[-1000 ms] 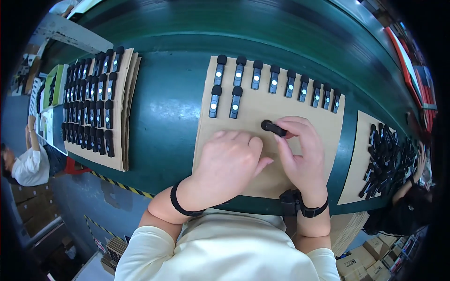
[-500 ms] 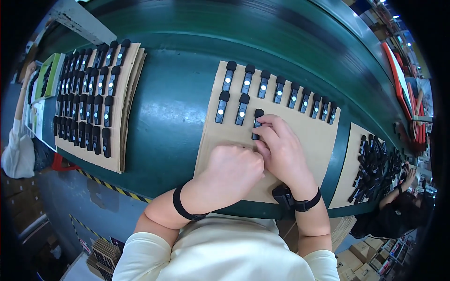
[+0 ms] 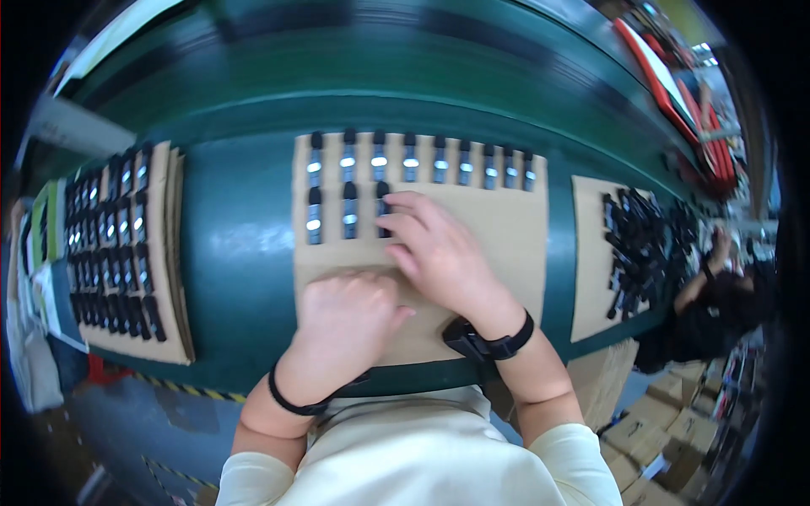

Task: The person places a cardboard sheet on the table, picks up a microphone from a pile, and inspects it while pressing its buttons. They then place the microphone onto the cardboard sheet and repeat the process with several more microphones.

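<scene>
Small black clip-on microphones with foam tops, most with a lit white spot, lie in two rows on a cardboard sheet (image 3: pixel 506 244) in front of me. My right hand (image 3: pixel 443 253) has its bent fingertips on the third microphone (image 3: pixel 382 202) of the nearer row, partly covering it; its foam top lines up with the two beside it. The thumb sits just below. My left hand (image 3: pixel 346 316) is closed in a fist over the sheet, thumb out to the side. Whatever it may hold is hidden.
At left, a stacked cardboard sheet (image 3: pixel 175 287) carries several rows of microphones. To the right, a loose heap of microphones (image 3: pixel 633 244) lies on another cardboard (image 3: pixel 591 278). A co-worker (image 3: pixel 717 312) reaches toward that heap. The green bench (image 3: pixel 245 278) runs beneath everything.
The view has shifted, putting the sheet farther left. The third microphone has moved up into line with its row, my right fingers still at it. My left fist has drawn slightly away from my right hand.
</scene>
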`<control>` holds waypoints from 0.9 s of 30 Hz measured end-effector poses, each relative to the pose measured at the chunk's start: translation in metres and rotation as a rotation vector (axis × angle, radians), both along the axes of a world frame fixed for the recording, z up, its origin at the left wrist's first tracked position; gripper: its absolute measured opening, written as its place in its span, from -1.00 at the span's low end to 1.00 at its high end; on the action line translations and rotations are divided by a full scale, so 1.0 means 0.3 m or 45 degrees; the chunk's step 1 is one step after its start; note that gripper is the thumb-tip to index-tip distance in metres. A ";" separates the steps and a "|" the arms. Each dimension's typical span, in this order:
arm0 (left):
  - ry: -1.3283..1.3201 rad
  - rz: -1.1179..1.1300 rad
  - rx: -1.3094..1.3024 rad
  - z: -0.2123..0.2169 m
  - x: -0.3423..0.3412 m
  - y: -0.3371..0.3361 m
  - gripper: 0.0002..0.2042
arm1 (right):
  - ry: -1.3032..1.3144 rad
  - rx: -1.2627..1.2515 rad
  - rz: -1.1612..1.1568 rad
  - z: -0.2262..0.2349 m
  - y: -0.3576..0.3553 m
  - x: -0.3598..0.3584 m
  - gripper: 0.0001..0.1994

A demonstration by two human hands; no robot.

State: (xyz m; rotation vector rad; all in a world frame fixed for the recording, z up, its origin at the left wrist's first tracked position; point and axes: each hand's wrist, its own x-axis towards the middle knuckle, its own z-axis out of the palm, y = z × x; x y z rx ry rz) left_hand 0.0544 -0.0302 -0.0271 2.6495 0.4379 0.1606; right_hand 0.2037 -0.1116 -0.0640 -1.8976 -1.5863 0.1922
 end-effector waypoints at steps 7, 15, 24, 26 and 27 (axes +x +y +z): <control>0.129 0.026 0.077 0.001 0.007 -0.001 -0.68 | -0.133 -0.010 -0.349 0.095 -0.209 0.193 -0.69; 0.110 0.067 0.091 -0.003 0.015 -0.006 -0.66 | -0.527 -0.383 -1.026 0.083 -0.576 0.601 -0.75; 0.069 0.063 0.116 -0.010 0.025 -0.005 -0.65 | -0.659 -0.679 -1.256 0.039 -0.651 0.701 -0.79; 0.059 0.070 0.121 -0.012 0.026 -0.004 -0.66 | -0.531 -0.578 -1.217 0.050 -0.625 0.672 -0.81; 0.047 0.073 0.123 -0.012 0.025 -0.004 -0.67 | -0.405 -0.483 -1.180 0.066 -0.603 0.638 -0.82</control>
